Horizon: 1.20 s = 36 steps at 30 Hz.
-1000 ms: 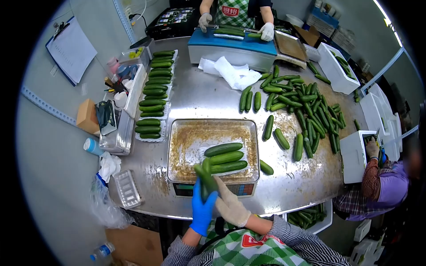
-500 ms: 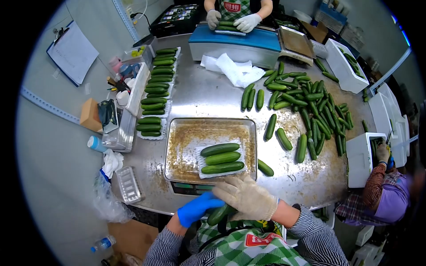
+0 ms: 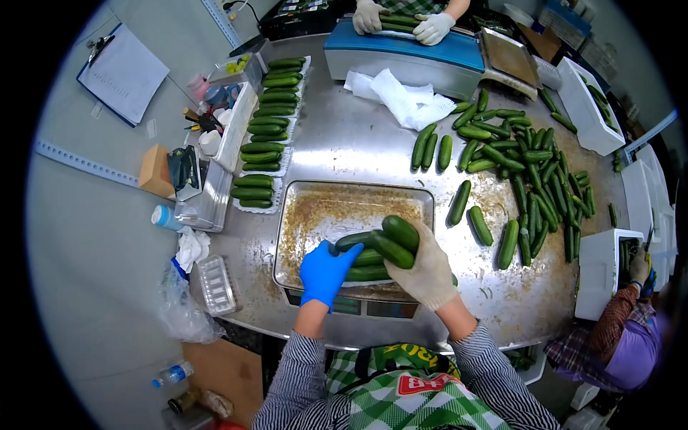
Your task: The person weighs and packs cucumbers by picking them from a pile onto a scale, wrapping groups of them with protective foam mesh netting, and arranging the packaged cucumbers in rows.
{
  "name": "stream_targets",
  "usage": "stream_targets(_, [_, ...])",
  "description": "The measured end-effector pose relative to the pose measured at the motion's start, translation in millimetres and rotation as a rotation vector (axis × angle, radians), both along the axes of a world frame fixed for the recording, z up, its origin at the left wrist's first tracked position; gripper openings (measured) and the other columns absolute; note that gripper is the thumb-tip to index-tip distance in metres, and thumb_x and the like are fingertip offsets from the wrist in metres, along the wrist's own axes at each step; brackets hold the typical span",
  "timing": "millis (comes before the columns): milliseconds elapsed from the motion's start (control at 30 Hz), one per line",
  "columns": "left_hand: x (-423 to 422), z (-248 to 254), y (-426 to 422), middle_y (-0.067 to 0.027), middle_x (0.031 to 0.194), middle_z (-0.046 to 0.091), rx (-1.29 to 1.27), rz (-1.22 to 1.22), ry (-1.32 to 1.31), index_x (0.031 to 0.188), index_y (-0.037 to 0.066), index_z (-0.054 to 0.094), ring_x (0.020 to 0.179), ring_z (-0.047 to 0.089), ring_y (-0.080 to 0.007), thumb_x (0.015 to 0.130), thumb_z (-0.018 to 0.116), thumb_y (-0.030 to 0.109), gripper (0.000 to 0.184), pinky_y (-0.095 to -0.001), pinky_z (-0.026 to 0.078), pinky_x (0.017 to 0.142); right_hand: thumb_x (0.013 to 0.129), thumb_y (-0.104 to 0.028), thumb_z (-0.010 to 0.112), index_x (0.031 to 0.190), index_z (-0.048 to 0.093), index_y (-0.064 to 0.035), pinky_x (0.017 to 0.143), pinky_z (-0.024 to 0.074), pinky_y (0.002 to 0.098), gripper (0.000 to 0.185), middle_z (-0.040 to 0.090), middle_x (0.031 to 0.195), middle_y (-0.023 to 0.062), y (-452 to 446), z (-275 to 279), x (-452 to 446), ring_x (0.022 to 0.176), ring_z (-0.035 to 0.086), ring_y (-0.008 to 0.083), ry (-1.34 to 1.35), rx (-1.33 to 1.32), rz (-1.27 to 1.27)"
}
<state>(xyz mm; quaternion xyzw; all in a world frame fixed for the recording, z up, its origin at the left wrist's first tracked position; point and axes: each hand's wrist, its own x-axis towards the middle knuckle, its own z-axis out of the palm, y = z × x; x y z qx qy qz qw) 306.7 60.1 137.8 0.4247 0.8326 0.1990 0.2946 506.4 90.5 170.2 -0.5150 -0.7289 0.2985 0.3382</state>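
My right hand (image 3: 428, 271), in a beige knit glove, grips two cucumbers (image 3: 400, 232) side by side above the scale. My left hand (image 3: 322, 274), in a blue glove, has its fingers and thumb around the left end of another cucumber (image 3: 351, 241). Under my hands more cucumbers (image 3: 368, 273) lie on a white pad, partly covered by the gloves. The pad rests on the scale's stained metal tray (image 3: 315, 188), whose display front shows below it.
Packed cucumbers (image 3: 262, 147) line white trays at the left. A loose cucumber pile (image 3: 534, 172) spreads right. Opposite, a co-worker's gloved hands (image 3: 432, 29) hold cucumbers over a blue-topped machine (image 3: 401, 56). Another person (image 3: 609, 337) reaches into a white foam box (image 3: 598, 276).
Both hands have moved forward from near my apron to over the scale tray. The right hand now holds two cucumbers there, and the left has taken the end of another. The view has shifted slightly.
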Motion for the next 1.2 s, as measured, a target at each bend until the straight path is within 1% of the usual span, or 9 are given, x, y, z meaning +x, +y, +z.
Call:
stream_targets(133, [-4, -14, -6, -0.0155, 0.08, 0.07, 0.041, 0.054, -0.196, 0.09, -0.002, 0.068, 0.072, 0.069, -0.0262, 0.073, 0.083, 0.047, 0.054, -0.0386, 0.054, 0.069, 0.072, -0.018, 0.079, 0.131, 0.047, -0.0024, 0.082, 0.0556, 0.0431, 0.069, 0.063, 0.113, 0.0213, 6, -20, -17, 0.1, 0.065, 0.039, -0.041, -0.056, -0.047])
stream_targets(233, [-8, -27, -8, -0.0098, 0.08, 0.068, 0.134, 0.076, -0.459, 0.096, -0.004, 0.066, 0.068, 0.063, -0.0148, 0.079, 0.08, 0.021, 0.033, -0.0298, 0.052, 0.062, 0.073, -0.018, 0.078, 0.131, 0.047, -0.003, 0.082, 0.0555, 0.0436, 0.068, 0.063, 0.112, 0.0216, 5, -24, -18, 0.099, 0.066, 0.0393, -0.031, -0.081, -0.065])
stream_targets(333, [-17, -31, -5, -0.0069, 0.079, 0.065, 0.091, 0.127, -0.643, 0.105, -0.003, 0.064, 0.067, 0.062, -0.0128, 0.082, 0.071, 0.006, 0.026, -0.0266, 0.051, 0.059, 0.073, -0.018, 0.078, 0.132, 0.047, -0.0031, 0.081, 0.0557, 0.0438, 0.068, 0.064, 0.112, 0.0221, 4, -24, -17, 0.097, 0.066, 0.0397, -0.028, -0.088, -0.061])
stream_targets(667, [-26, -25, -31, -0.007, 0.086, 0.067, 0.199, 0.131, -0.341, 0.109, 0.0, 0.064, 0.075, 0.062, -0.0138, 0.089, 0.062, 0.003, 0.02, -0.0291, 0.051, 0.069, 0.073, -0.021, 0.078, 0.132, 0.047, 0.001, 0.087, 0.0541, 0.043, 0.07, 0.064, 0.114, 0.0218, 5, -23, -16, 0.104, 0.065, 0.0378, -0.046, -0.129, -0.073])
stream_targets(767, [-25, -26, -42, -0.008, 0.097, 0.068, 0.488, 0.159, -0.213, 0.11, 0.001, 0.065, 0.083, 0.064, -0.0151, 0.095, 0.059, 0.005, 0.017, -0.0292, 0.052, 0.075, 0.073, -0.019, 0.077, 0.132, 0.048, -0.0004, 0.084, 0.0543, 0.043, 0.067, 0.063, 0.108, 0.0216, 6, -9, -12, 0.1, 0.064, 0.038, -0.079, -0.018, -0.012])
stream_targets(967, [-7, -39, -63, -0.013, 0.12, 0.064, 0.672, 0.232, -0.374, 0.126, -0.003, 0.058, 0.11, 0.061, -0.0213, 0.103, 0.049, 0.009, 0.028, -0.0343, 0.047, 0.098, 0.069, -0.035, 0.085, 0.134, 0.049, -0.0112, 0.085, 0.0509, 0.0453, 0.078, 0.061, 0.104, 0.0167, 22, 38, -18, 0.098, 0.063, 0.0361, -0.503, 0.05, 0.423])
stream_targets(1000, [-1, -38, -64, -0.0154, 0.135, 0.056, 0.621, 0.211, -0.462, 0.138, -0.002, 0.05, 0.122, 0.055, -0.0239, 0.105, 0.043, 0.013, 0.037, -0.0354, 0.041, 0.107, 0.069, -0.046, 0.083, 0.137, 0.05, -0.0134, 0.095, 0.0467, 0.0459, 0.082, 0.058, 0.122, 0.0205, 22, 33, -23, 0.112, 0.058, 0.0386, -0.617, 0.01, 0.469])
stream_targets(1100, [12, -40, -59, -0.0143, 0.134, 0.057, 0.608, 0.164, -0.583, 0.136, -0.001, 0.052, 0.122, 0.054, -0.0233, 0.105, 0.042, 0.014, 0.036, -0.0349, 0.041, 0.106, 0.074, -0.049, 0.079, 0.141, 0.049, -0.0151, 0.103, 0.0421, 0.0461, 0.081, 0.05, 0.137, 0.0264, 20, 31, -17, 0.125, 0.05, 0.0425, -0.617, 0.142, 0.417])
stream_targets(1200, [10, -45, -49, -0.0133, 0.133, 0.057, 0.659, 0.143, -0.611, 0.135, -0.001, 0.053, 0.121, 0.054, -0.0227, 0.106, 0.041, 0.015, 0.035, -0.0343, 0.041, 0.106, 0.088, -0.036, 0.065, 0.143, 0.046, -0.0035, 0.112, 0.0336, 0.0468, 0.066, 0.043, 0.143, 0.0321, 13, 7, 0, 0.134, 0.042, 0.0461, -0.264, -0.052, 0.312])
